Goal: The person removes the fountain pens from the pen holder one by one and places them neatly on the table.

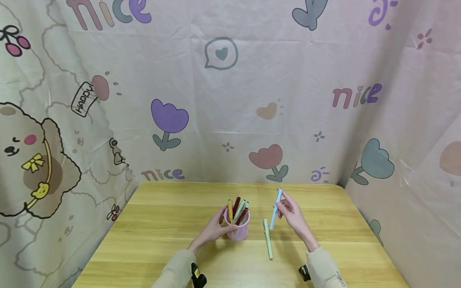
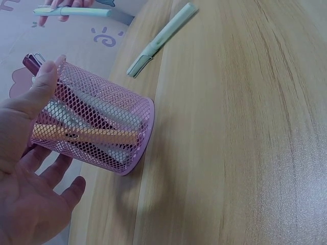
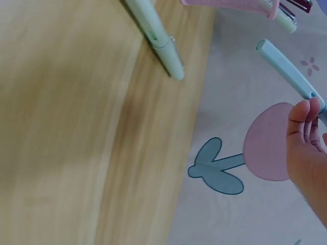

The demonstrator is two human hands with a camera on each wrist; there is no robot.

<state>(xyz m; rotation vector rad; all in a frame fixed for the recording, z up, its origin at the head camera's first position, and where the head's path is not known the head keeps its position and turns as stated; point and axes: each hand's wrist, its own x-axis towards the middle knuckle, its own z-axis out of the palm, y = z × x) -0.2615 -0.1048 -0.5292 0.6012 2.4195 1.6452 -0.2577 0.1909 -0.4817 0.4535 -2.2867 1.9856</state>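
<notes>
My left hand [image 1: 215,231] grips a pink mesh pen holder [image 1: 243,232] round its side, the thumb lying near the rim. Inside stand several pens: a yellow-orange pen [image 2: 87,134], dark red ones and pale green ones, partly hidden behind the mesh. Off to the right, my right hand [image 1: 293,218] pinches a light blue pen [image 1: 273,216] above the table, tilted nearly upright and apart from the holder. Between the two hands, a pale green pen [image 1: 268,242] with a clip lies on the table.
The wooden table [image 1: 151,240] reaches back to a printed cloth [image 1: 230,100] with flowers and lettering, which hangs behind and at both sides. A dark device [image 1: 198,276] sits at the left sleeve and another [image 1: 304,273] at the right sleeve.
</notes>
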